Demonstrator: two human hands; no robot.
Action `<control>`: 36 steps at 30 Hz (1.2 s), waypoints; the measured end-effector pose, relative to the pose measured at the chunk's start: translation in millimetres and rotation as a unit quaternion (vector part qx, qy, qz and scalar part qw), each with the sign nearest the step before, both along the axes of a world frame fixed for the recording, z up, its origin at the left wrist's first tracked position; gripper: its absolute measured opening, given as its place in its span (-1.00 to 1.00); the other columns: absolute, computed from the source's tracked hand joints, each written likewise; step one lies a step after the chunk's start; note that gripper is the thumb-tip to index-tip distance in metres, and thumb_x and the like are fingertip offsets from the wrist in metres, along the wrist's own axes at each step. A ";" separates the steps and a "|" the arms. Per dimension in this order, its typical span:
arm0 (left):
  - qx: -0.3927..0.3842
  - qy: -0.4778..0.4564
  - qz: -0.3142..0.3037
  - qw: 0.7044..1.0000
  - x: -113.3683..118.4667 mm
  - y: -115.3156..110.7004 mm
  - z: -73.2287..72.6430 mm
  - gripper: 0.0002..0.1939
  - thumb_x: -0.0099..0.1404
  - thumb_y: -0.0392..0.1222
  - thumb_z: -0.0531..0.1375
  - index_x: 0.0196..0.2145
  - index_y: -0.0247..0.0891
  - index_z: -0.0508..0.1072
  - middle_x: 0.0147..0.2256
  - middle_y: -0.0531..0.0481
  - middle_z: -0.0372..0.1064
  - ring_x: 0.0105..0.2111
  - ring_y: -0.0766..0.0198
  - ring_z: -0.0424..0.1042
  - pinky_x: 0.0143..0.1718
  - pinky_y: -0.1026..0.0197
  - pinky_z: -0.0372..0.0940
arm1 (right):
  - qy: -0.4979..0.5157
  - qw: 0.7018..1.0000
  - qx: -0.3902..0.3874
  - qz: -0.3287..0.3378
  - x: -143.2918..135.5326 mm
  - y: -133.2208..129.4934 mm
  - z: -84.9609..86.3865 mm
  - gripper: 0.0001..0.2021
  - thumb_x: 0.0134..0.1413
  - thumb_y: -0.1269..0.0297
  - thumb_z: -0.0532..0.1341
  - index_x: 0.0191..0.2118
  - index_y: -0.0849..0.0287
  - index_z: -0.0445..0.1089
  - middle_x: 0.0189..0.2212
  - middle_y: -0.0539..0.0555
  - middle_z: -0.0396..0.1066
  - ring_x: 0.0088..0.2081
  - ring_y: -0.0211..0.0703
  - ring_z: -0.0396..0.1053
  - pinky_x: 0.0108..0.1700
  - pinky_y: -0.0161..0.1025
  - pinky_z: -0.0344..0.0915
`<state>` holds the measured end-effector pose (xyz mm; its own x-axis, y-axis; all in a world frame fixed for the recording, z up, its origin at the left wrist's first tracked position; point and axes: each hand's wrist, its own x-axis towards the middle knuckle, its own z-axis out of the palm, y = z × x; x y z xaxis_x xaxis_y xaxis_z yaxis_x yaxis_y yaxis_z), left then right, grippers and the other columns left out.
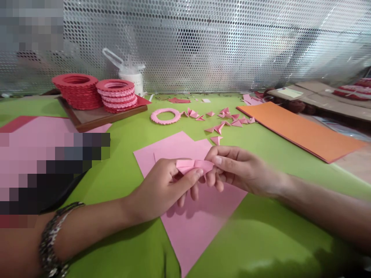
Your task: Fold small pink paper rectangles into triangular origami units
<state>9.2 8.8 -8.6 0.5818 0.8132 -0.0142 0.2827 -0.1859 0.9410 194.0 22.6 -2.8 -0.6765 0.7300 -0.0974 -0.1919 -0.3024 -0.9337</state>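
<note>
Between my two hands is a small folded strip of pink paper [189,165], held above larger pink sheets [203,224] on the green table. My left hand [168,181] grips the strip's left part, thumb on top and fingers curled beneath. My right hand [240,168] pinches the strip's right end between thumb and forefinger, its other fingers bent below. Beyond the hands, several small folded pink paper triangles [216,139] lie scattered. Beside them rests a pink paper ring [165,116] with a notched edge.
A brown tray [113,119] at the back left carries stacks of red rings [75,92] and red-and-pink rings [117,96]. Behind it stands a white container [131,79]. Orange sheets [301,129] lie at the right near cardboard [324,98]. A perforated metal panel [203,46] closes the back.
</note>
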 end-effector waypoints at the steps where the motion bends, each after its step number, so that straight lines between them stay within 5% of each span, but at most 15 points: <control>1: 0.002 -0.003 0.001 1.000 -0.1 0.0 -0.3 -0.72 0.28 -0.16 -0.02 -0.51 -0.32 0.33 -0.66 0.12 0.28 -0.76 0.50 0.22 -0.76 0.49 0.10 | 0.005 1.000 -0.006 -0.003 0.2 -0.3 -0.1 -0.84 0.04 0.29 0.18 -0.42 0.31 0.28 -0.54 0.02 0.46 -0.54 -0.46 0.39 -0.46 -0.54 0.32; 15: -0.007 -0.007 -0.005 1.000 0.7 -1.3 4.3 -0.76 0.26 -0.19 0.00 -0.49 -0.31 0.35 -0.64 0.12 0.29 -0.75 0.51 0.21 -0.77 0.49 0.09 | 0.001 1.000 -0.007 0.001 -1.5 0.2 -0.4 -0.85 -0.04 0.32 0.24 -0.44 0.32 0.31 -0.56 -0.03 0.43 -0.56 -0.49 0.37 -0.48 -0.56 0.31; 23: 0.023 -0.026 -0.002 0.999 -0.3 -0.8 1.2 -0.76 0.27 -0.22 -0.01 -0.50 -0.30 0.33 -0.62 0.14 0.31 -0.72 0.53 0.20 -0.72 0.51 0.10 | 0.009 1.000 -0.007 0.002 -1.7 -0.5 -1.2 -0.84 0.08 0.31 0.13 -0.42 0.32 0.30 -0.54 0.00 0.41 -0.53 -0.48 0.36 -0.46 -0.54 0.29; 28: 0.051 0.008 0.018 0.998 -0.3 -1.6 5.2 -0.70 0.27 -0.23 -0.01 -0.59 -0.32 0.30 -0.68 0.14 0.25 -0.74 0.52 0.20 -0.72 0.48 0.10 | -0.050 0.990 0.118 -0.054 -2.4 -2.6 0.7 -0.86 -0.05 0.36 0.24 -0.37 0.28 0.27 -0.58 -0.08 0.33 -0.55 -0.47 0.28 -0.48 -0.49 0.25; 36: 0.010 0.024 -0.018 0.999 0.3 -0.6 1.0 -0.69 0.28 -0.15 -0.04 -0.55 -0.30 0.30 -0.69 0.13 0.23 -0.74 0.47 0.22 -0.74 0.44 0.11 | -0.176 0.905 0.356 -0.154 -6.7 -16.6 3.7 -0.94 -0.01 0.47 0.15 -0.44 0.25 0.23 -0.56 -0.04 0.25 -0.52 -0.39 0.23 -0.50 -0.40 0.20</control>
<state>9.5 8.2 -7.6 0.6101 0.7919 -0.0265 0.3203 -0.2159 0.9224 187.3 6.0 0.9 -0.4493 0.8410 0.3014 0.1819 0.4164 -0.8908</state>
